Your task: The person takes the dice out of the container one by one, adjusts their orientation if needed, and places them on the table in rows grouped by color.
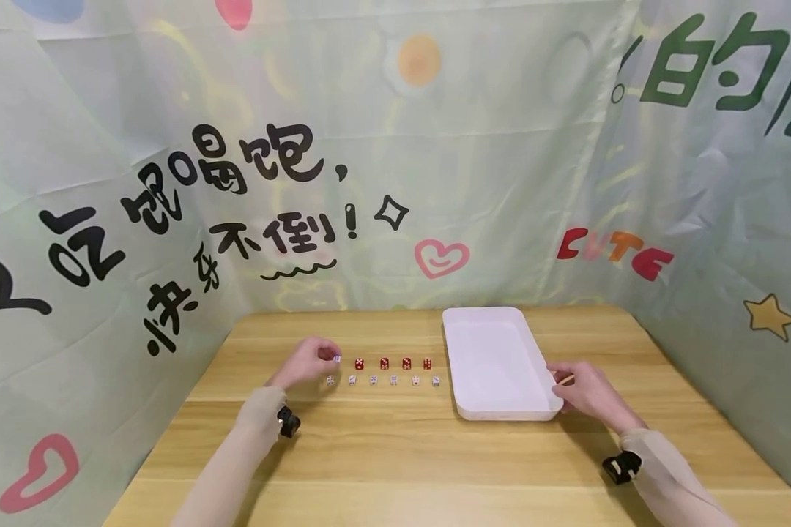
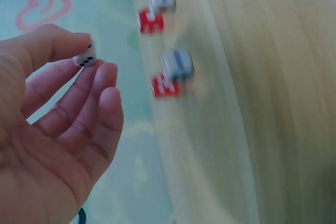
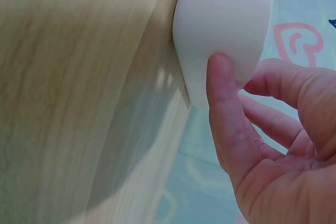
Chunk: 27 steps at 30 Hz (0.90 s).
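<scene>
My left hand pinches a white die between thumb and fingertips, above the left end of the dice rows. Black pips show on that die in the left wrist view. Just to its right runs a row of several red dice. Nearer to me, several white dice form a second row. My right hand holds the right rim of a white rectangular tray, near its front corner. In the right wrist view one finger lies against the tray's outer wall, the thumb at the rim.
The tray stands on the wooden table, right of the dice. A printed cloth with drawings and lettering hangs behind the table and along both sides. Each wrist bears a small black device.
</scene>
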### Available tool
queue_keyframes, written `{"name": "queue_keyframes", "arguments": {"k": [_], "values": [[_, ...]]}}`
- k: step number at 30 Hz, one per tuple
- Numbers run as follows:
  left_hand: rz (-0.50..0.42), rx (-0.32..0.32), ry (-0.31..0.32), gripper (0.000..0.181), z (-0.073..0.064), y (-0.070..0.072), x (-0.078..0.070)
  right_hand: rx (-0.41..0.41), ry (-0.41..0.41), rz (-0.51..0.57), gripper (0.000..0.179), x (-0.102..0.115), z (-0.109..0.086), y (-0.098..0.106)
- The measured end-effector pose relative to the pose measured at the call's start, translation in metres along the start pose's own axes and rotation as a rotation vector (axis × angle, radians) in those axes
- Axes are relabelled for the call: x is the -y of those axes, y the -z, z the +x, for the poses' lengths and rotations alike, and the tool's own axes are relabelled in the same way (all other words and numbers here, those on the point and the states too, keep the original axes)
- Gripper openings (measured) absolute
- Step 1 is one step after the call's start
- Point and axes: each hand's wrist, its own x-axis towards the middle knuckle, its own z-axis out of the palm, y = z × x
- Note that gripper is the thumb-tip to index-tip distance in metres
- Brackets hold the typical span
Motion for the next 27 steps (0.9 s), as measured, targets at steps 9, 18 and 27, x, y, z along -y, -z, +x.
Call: {"name": "queue_keyframes", "arguments": {"k": [9, 18, 27], "values": [[0.034, 0.048, 0.052, 0.017, -0.015, 0.015, 0.027, 0.005, -0.01, 0.007, 0.045, 0.0, 0.0, 0.001], [0.14, 0.091, 0.056, 0.009, -0.018, 0.021, 0.034, -0.002, -0.007, 0.002, 0.045, 0.001, 0.001, 0.001], [0.169, 0.083, 0.135, 0.013, -0.018, 0.018, 0.033, 0.002, -0.009, -0.009, 0.045, 0.0, 0.001, 0.001]]}}
